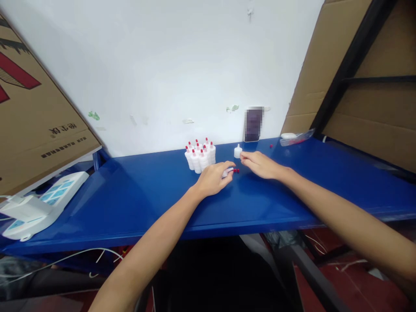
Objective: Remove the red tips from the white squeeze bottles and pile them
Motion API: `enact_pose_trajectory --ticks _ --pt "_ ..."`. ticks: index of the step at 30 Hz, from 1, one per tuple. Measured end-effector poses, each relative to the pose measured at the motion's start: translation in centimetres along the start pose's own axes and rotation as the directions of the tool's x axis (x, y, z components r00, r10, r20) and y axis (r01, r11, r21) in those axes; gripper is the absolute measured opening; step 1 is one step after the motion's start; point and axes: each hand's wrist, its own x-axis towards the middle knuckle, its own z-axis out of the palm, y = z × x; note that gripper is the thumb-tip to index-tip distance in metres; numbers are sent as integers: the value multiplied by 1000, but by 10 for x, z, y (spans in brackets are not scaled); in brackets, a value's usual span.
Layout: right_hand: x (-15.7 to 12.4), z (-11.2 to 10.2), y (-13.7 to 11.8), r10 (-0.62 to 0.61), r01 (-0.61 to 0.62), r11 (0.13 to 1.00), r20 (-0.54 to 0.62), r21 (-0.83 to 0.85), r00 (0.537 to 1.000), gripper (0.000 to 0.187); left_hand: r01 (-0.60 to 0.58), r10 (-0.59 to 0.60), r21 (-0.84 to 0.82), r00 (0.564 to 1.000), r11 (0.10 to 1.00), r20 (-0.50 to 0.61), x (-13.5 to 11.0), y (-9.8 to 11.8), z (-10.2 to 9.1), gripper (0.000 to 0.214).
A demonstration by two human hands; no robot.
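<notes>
My left hand [213, 177] rests on the blue table [146, 195], its fingers closed round a small white bottle with a red cap [231, 171] that sticks out to the right. My right hand [260, 164] lies just right of it, fingers curled low toward the table near the red cap; whether it holds anything is hidden. A single white bottle without a cap [238, 151] stands upright just beyond my right fingertips. A cluster of several white bottles with red caps [200, 157] stands upright behind my left hand.
A white power strip [42, 206] lies at the table's left end, beside a tilted cardboard box [35, 117]. A blurred dark phone [254, 124] leans on the white wall. A clear bag [296, 137] and a loose red cap [271, 146] lie at the back right. Cardboard and a black frame stand right.
</notes>
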Motion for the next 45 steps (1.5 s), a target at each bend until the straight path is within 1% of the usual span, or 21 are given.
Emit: enact_pose_trajectory --ticks 3,5,6,10,20,32,45 --pt "-1 1 2 98 -71 980 144 -187 985 17 15 -15 22 1000 1000 3 0 0 0 31" --pt "-1 3 2 128 -72 964 209 -255 969 17 20 -20 32 1000 999 -1 0 0 0 30" --pt "-1 5 1 128 -65 960 224 -272 966 16 22 -22 36 1000 999 -1 0 -1 0 30" --pt "-1 6 -2 109 -43 959 225 -280 968 12 38 -38 52 999 998 9 0 -2 1 30" --pt "0 3 0 89 -27 971 256 -236 962 11 53 -55 80 998 995 20 1 -2 1 30" --pt "0 1 -4 103 -40 974 280 -222 954 9 63 -68 105 997 992 44 0 -2 0 31" --pt "1 5 0 96 -41 975 246 -220 965 11 61 -66 93 996 994 52 -1 -3 1 34"
